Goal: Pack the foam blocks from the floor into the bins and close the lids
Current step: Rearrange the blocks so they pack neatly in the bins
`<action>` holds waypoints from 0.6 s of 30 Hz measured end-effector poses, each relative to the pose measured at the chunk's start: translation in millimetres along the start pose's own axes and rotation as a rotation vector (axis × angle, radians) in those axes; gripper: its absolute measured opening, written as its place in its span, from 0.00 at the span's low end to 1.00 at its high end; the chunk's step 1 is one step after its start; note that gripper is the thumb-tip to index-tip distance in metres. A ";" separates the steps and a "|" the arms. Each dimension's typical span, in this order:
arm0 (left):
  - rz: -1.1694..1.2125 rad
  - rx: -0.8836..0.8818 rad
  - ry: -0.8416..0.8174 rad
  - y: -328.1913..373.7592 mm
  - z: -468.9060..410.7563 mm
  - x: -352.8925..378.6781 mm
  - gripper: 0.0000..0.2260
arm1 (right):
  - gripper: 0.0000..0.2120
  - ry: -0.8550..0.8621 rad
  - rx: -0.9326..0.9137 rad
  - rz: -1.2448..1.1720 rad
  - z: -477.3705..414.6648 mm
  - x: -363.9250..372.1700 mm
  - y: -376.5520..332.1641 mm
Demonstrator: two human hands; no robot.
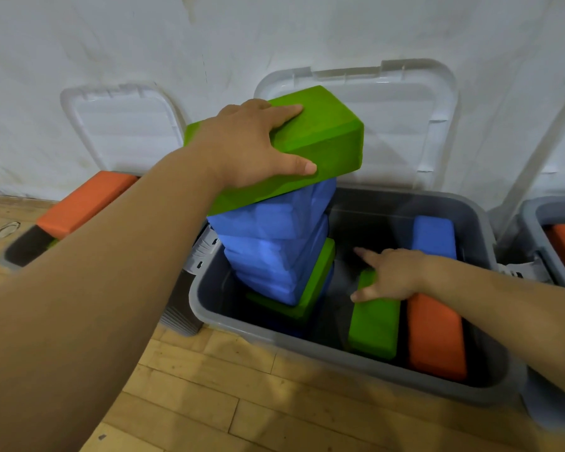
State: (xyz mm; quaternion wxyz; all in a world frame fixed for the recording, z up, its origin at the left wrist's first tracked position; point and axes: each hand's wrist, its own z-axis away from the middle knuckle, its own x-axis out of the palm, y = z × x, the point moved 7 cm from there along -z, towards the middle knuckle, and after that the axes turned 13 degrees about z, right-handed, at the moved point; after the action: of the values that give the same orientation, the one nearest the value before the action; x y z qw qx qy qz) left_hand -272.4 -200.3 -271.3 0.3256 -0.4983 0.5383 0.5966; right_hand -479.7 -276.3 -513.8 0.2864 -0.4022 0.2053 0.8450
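**Q:** How do the hands stand?

**A:** Left hand (252,141): spread over the near end of the top green block (320,138), thumb on its side face, fingers across its upper face, gripping it. Right hand (393,275): inside the middle bin (206,305), index finger straight, thumb laid on the far end of the flat green block (374,324). Its other fingers are hidden, so whether it grips cannot be told.

**Q:** And the blocks?

**A:** The top green block lies tilted on a leaning stack of blue blocks (274,249) in the bin's left half. A second green block (317,275) sits low against that stack. An orange block (436,337) lies just beside the flat green one, and a single blue block (434,236) lies in the far right corner. The lid (405,125) stands open against the wall (274,34). The left bin (10,261) and right bin (532,216) each show orange foam.
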 end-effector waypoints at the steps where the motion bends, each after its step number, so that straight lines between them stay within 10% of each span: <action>1: -0.009 0.005 0.004 1.7 0.3 0.2 0.45 | 0.59 0.001 -0.008 -0.055 -0.1 -4.3 3.7; 14: -0.106 0.157 0.070 32.0 19.0 1.4 0.38 | 0.52 0.408 -0.427 -1.684 49.8 -160.2 37.9; 18: -0.186 0.227 0.059 44.9 22.2 5.6 0.41 | 0.20 0.456 -0.429 -1.641 45.4 -172.5 22.9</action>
State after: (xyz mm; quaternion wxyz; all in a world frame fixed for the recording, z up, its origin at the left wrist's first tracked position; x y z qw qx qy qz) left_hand -321.0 -189.0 -264.1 0.4178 -0.5233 0.5631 0.4843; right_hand -431.7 -322.3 -346.8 0.6737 -0.6272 -0.2598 0.2921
